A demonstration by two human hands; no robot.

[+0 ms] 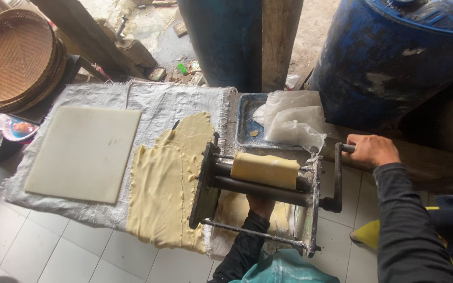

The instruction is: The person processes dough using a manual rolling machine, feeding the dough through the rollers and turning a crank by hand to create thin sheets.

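Above left hand (260, 205), dough (265, 170)

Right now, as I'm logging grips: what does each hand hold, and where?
The right hand grips the roller machine's crank handle at its top end. The left hand reaches under the rollers to the dough sheet; its grip is hidden.

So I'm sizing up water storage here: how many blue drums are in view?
2. One blue drum stands top centre behind the wooden post; the other blue drum fills the top right corner. More may sit outside the frame.
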